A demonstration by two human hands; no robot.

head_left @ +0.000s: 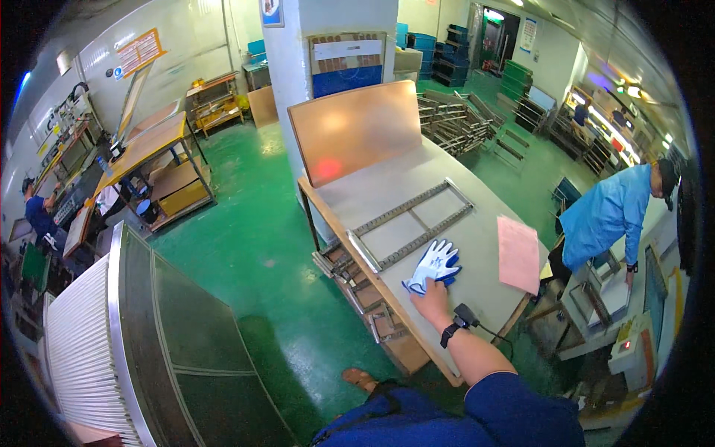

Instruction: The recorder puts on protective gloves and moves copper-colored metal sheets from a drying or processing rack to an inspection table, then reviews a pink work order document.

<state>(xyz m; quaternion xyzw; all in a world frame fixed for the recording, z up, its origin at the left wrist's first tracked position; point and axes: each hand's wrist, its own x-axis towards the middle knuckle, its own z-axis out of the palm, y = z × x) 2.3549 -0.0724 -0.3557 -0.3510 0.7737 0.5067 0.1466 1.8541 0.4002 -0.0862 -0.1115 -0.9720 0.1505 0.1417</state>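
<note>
A pair of white and blue work gloves (438,262) lies on the grey tabletop (488,195). My right hand (430,296) is closed on their cuff end, its fingers partly hidden. A black strap (449,334) circles that wrist, with a small black box (467,315) and a cable beside it. Just beyond the gloves rests a long metal frame (426,238) with ridged side rails. To their right is a pink sheet (518,257) near the table's edge. My left hand is out of view.
A brown board (357,134) stands upright on the table's far end, near a white pillar (328,22). Metal frames fill the shelf below. At the right, a person in a blue jacket (607,216) leans over another bench. A ribbed metal-edged unit (82,335) stands at left.
</note>
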